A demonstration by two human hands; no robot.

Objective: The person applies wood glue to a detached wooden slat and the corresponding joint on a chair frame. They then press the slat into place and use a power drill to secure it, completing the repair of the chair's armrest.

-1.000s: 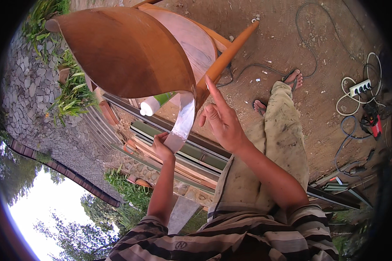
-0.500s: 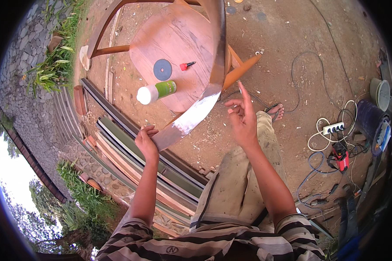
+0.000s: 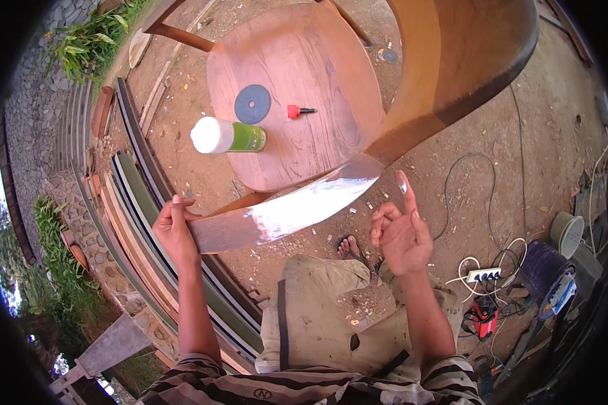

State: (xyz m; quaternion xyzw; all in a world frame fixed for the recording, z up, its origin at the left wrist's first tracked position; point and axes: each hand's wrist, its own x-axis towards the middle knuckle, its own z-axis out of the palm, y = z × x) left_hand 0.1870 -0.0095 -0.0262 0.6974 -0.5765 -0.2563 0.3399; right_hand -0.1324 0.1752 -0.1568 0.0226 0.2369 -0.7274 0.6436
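My left hand (image 3: 175, 233) grips the near end of the wooden chair's curved armrest (image 3: 219, 233), whose middle carries a bright white smeared patch (image 3: 297, 209). My right hand (image 3: 405, 243) is raised just right of the armrest, apparently not touching it, palm up, index finger extended with white stuff on its tip and the others loosely bent. On the chair seat (image 3: 304, 61) lie a white-and-green bottle (image 3: 243, 137) on its side, a dark round disc (image 3: 246, 101) and a small red object with a black tip (image 3: 294, 112). The broad backrest (image 3: 459, 54) rises at upper right.
Long boards and strips (image 3: 125, 182) lie along the left, beside stone edging and plants. At right on the dirt are a power strip (image 3: 483, 275), cables, a red power tool (image 3: 485, 317), a grey bucket (image 3: 566, 231) and a dark blue container (image 3: 540, 273). My sandalled foot (image 3: 350, 248) shows below.
The view has shifted, showing the seat and its items, and the armrest looks flatter. My right hand has moved down from beside the wood, palm now turned up. My left hand still grips the end.
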